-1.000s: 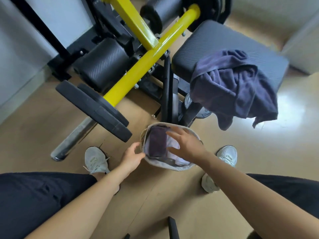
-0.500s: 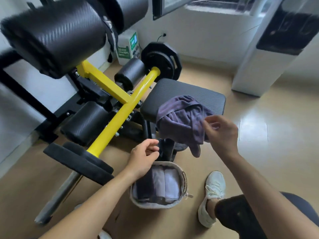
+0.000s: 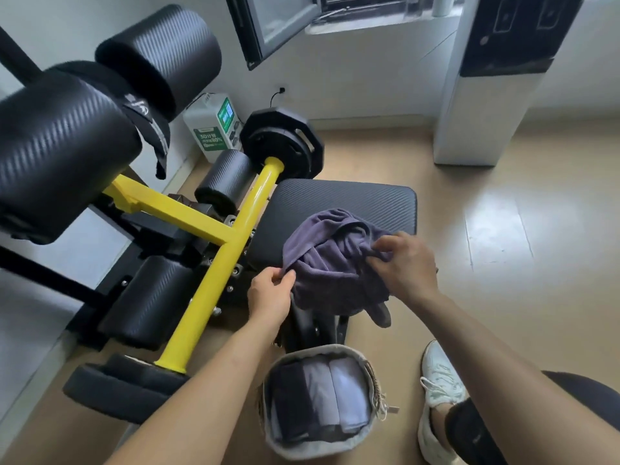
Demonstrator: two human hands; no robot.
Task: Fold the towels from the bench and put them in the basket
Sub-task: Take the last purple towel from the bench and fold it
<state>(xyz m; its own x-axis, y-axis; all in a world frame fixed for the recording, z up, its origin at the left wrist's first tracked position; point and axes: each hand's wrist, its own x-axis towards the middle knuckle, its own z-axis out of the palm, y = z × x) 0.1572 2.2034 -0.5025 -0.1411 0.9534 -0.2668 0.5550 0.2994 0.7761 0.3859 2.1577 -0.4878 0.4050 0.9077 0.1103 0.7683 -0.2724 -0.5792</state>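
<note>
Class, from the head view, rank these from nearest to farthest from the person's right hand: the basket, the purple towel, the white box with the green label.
1. The purple towel: pinched by the right hand itself.
2. The basket: on the floor, below the hand.
3. The white box: far left, against the wall.

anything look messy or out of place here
Only the purple towel: it lies crumpled on the bench, partly hanging off its edge, held by the left hand and right hand. The folded towels sit neatly in the basket. Nothing spilled or damaged.
</note>
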